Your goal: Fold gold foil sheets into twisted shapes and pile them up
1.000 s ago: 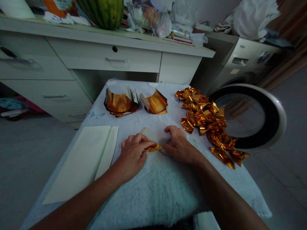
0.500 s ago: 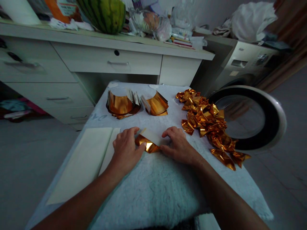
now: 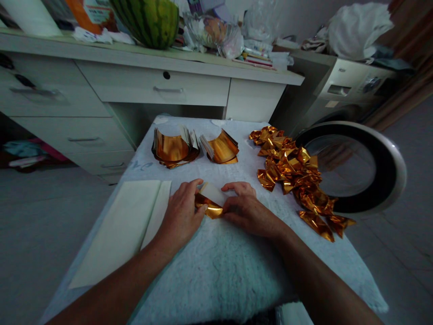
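A small sheet of gold foil paper point(image 3: 212, 209), white on its upper face, lies between my hands on the cloth-covered table, its near edge curled over in gold. My left hand point(image 3: 185, 211) grips its left end between thumb and fingers. The right end is pinched by my right hand point(image 3: 246, 209), the index finger reaching over the white part. Behind them stand two curved stacks of gold sheets, a left one point(image 3: 173, 148) and a right one point(image 3: 223, 148). Folded gold pieces point(image 3: 291, 167) are heaped at the right.
White paper sheets point(image 3: 117, 225) lie at the left of the table point(image 3: 216, 280). Beyond it is a white counter point(image 3: 142, 58) with a watermelon point(image 3: 147, 20) and a glass bowl. A washing machine's round door point(image 3: 389, 167) hangs open beside the right edge.
My right hand has drawn slightly inward, its fingers closer to the sheet. The gold near edge looks narrower and more rolled. The view has shifted slightly.
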